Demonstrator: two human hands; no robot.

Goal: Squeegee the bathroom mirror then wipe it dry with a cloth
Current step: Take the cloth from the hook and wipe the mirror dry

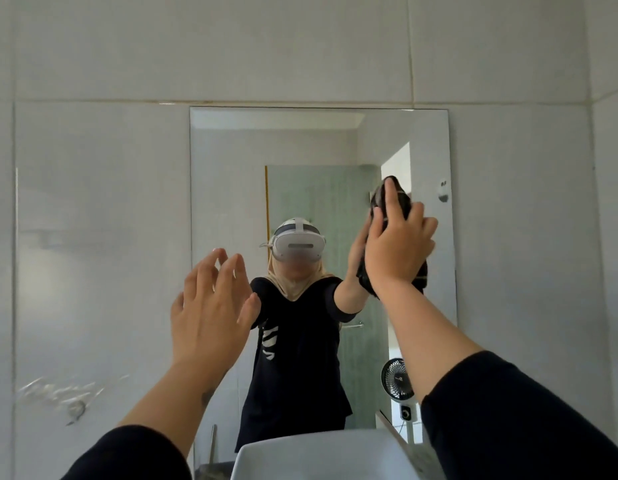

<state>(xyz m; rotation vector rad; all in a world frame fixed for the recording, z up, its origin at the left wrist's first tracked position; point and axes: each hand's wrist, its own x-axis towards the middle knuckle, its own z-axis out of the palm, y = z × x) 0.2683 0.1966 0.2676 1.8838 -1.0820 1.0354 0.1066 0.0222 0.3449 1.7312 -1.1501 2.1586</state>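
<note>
Right hand [397, 251] pressing a dark cloth [392, 202] flat against the right side of the mirror [318, 150], fingers spread over it, palm holding it to the glass. Left hand [210, 306] raised before the mirror's lower left edge, released, fingers loosely apart, gripping nothing. Sink [321, 455] below.

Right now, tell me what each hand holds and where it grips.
The right hand presses a dark cloth flat against the mirror, palm over its bunched middle. The left hand is open and holds nothing.
</note>
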